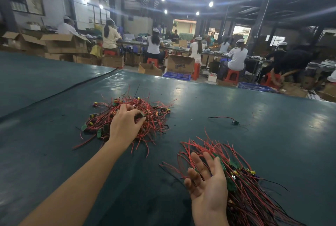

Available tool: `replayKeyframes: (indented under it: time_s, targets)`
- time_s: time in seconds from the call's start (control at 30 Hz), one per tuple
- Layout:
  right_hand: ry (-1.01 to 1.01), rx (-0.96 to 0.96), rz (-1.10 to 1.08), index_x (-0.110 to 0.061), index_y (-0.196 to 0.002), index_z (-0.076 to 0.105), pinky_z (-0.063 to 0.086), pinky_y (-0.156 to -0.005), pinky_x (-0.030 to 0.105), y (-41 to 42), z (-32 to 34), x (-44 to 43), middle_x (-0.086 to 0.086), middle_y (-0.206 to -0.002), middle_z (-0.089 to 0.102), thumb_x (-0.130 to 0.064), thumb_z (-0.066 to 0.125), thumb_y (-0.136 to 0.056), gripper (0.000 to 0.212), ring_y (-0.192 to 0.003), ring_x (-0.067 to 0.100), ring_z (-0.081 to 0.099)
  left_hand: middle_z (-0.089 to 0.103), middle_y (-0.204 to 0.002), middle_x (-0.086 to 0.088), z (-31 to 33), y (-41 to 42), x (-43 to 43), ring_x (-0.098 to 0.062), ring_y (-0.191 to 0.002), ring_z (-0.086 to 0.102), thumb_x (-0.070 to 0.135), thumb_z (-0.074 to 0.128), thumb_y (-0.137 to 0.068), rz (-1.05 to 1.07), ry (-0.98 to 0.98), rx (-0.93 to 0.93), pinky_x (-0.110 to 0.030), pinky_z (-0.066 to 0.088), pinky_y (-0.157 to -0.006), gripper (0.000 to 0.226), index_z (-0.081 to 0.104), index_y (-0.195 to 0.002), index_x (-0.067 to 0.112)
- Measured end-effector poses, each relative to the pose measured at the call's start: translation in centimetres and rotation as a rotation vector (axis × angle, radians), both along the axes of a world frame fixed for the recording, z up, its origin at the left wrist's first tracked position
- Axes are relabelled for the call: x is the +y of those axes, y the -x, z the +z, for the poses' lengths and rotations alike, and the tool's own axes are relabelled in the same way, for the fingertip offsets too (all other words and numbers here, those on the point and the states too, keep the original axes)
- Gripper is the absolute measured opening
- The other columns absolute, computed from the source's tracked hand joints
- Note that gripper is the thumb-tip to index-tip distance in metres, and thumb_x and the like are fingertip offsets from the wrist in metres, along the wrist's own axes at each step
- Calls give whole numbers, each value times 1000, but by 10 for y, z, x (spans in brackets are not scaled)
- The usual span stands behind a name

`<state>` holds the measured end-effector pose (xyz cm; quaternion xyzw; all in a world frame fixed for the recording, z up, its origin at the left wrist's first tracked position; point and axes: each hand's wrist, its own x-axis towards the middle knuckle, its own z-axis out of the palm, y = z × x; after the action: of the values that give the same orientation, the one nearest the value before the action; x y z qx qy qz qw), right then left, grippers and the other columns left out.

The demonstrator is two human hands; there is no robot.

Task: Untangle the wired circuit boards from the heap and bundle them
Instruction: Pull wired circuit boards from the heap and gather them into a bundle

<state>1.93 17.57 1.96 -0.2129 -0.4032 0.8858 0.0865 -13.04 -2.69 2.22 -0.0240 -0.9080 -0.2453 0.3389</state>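
A tangled heap of red-wired circuit boards (156,114) lies on the dark green table (254,143), left of centre. My left hand (123,125) reaches onto the heap from the near side, its fingers curled and pinching a small dark board (141,114) at the top. At the near right lies a bundle of wired boards (245,189), with wires fanned out and green boards lined up together. My right hand (207,189) lies palm up at the bundle's left edge, fingers relaxed, thumb against the boards.
One loose wired board (234,122) lies alone right of the heap. A seam (72,89) runs across the table cover at the left. Beyond the far edge are cardboard boxes (180,63), blue crates (177,75), red stools and seated workers.
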Motion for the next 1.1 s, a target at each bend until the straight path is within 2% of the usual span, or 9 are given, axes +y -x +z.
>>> replayKeyframes:
  time_s: [0.13,0.23,0.33,0.4,0.5,0.6,0.8,0.97,1.1]
  targets:
    - [-9,6,16,-27,-113,62,45,-37,23,0,1,1,-3,-90,77,-50,43,-99,33,-46,8,59,51,-133,-14,9,-5,-9,-34,-116,51,43,68,-85,125,14,66,-47,43,-94,35,73,-104,14]
    - [-14,10,23,-27,-112,63,45,-37,22,0,0,1,-2,-91,77,-49,43,-99,33,-46,9,58,42,-145,-21,28,-10,-4,-39,-126,43,39,72,-83,139,-66,277,-49,37,-98,30,74,-98,13]
    - [-22,-1,21,-26,-112,64,44,-37,21,1,-1,0,-3,-89,77,-49,43,-99,33,-46,9,57,51,-136,-18,48,-19,6,-27,-119,50,32,71,-86,-16,-144,448,-43,39,-96,27,72,-105,12]
    - [-27,-7,33,-25,-111,64,44,-36,20,2,-2,0,-5,-87,77,-48,43,-99,34,-45,9,56,62,-120,-13,52,-27,16,-21,-107,58,28,68,-88,-203,-176,498,-47,47,-90,28,70,-107,7]
    - [-63,-12,76,-21,-109,67,42,-35,19,3,-2,-3,-5,-88,77,-46,46,-98,34,-43,7,56,71,-100,-2,35,-46,36,-21,-90,64,31,63,-87,-332,-118,506,-39,46,-82,31,70,-108,9]
    - [-148,-21,88,-19,-103,70,41,-36,20,5,-4,-7,-4,-91,77,-42,53,-96,30,-46,8,56,68,-95,2,1,-61,51,-17,-90,58,32,66,-85,-365,5,529,-30,37,-80,28,71,-110,18]
    - [-335,34,99,-23,-84,80,48,-43,25,5,-10,-13,-2,-84,77,-35,60,-94,25,-56,15,67,48,-123,2,-41,-85,63,-16,-110,48,35,56,-95,-545,188,495,-28,35,-92,28,57,-123,34]
    - [-428,115,115,-31,-79,79,58,-74,39,3,-10,-17,5,-80,76,-37,55,-93,29,-78,18,74,42,-139,-1,-43,-92,67,-16,-119,46,30,53,-96,-598,181,440,-31,37,-96,40,49,-135,33]
    - [-428,130,130,-24,-77,79,58,-62,36,0,-9,-16,7,-74,74,-50,57,-79,34,-71,19,72,36,-149,-5,-42,-93,70,-20,-126,45,38,49,-98,-600,191,405,-30,35,-100,44,42,-142,32]
